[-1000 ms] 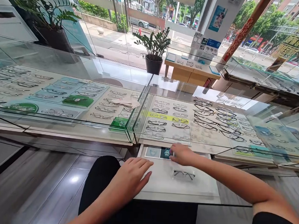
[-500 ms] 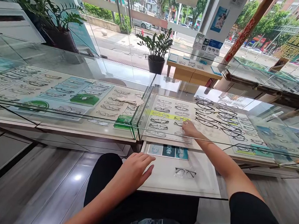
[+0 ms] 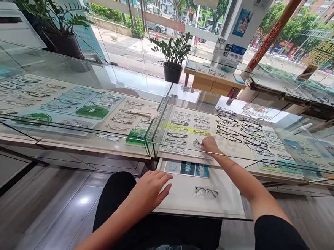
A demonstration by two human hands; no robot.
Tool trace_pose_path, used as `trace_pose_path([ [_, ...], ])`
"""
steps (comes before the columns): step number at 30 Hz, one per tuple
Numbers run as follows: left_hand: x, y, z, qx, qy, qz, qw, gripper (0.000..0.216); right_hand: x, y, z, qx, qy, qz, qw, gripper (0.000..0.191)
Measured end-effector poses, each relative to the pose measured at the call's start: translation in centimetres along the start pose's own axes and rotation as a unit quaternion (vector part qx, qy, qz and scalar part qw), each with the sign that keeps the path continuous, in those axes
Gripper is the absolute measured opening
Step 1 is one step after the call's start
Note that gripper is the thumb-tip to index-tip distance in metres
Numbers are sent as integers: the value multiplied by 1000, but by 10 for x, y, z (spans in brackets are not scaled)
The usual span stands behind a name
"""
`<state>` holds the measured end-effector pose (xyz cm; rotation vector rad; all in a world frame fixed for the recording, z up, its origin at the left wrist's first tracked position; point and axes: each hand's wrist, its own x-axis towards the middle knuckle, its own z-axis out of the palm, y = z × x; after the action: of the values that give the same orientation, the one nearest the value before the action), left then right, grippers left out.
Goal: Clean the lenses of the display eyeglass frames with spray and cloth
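Note:
Inside the glass display case, my right hand (image 3: 210,144) has its fingers closed on one end of a pair of eyeglasses (image 3: 198,143), which sits tilted; the fingers partly hide it. Rows of other eyeglasses (image 3: 176,141) lie just left of it on the white board. My left hand (image 3: 152,187) hangs palm down with fingers stretched out, holding nothing, over the left side of the pulled-out white drawer (image 3: 176,200). In that drawer a dark-rimmed pair of glasses in clear wrapping (image 3: 206,192) lies in front of a picture card (image 3: 187,168).
The case's glass edge (image 3: 210,153) runs under my right forearm. Larger black frames (image 3: 229,135) stand in rows to the right. A glass partition (image 3: 158,130) divides the cases; green boxes (image 3: 136,136) lie left of it. A potted plant (image 3: 173,60) stands behind.
The glasses at my right hand have tipped and shifted slightly toward me, with the fingers closed on their end. My left hand has stayed almost still.

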<state>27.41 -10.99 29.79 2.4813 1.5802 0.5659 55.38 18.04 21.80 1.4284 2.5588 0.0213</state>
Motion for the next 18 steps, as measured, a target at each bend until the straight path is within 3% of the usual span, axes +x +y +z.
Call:
trace_pose_path([
  [4, 0, -1, 1, -4, -6, -6, 1000, 21, -29, -16, -20, 23, -27, -16, 999, 25],
  [8, -1, -1, 2, -6, -17, -7, 1000, 21, -76, -35, -46, 73, -105, -63, 990, 13],
  [13, 0, -1, 5, -13, -29, -12, 999, 23, -146, -51, -114, 162, -216, -157, 950, 9],
  [15, 1, -1, 5, -15, -36, -14, 999, 24, -165, -52, -154, 215, -192, -174, 942, 9],
  [18, 2, -2, 5, -16, -48, -19, 999, 26, -164, -48, -209, 197, -55, -176, 963, 10],
])
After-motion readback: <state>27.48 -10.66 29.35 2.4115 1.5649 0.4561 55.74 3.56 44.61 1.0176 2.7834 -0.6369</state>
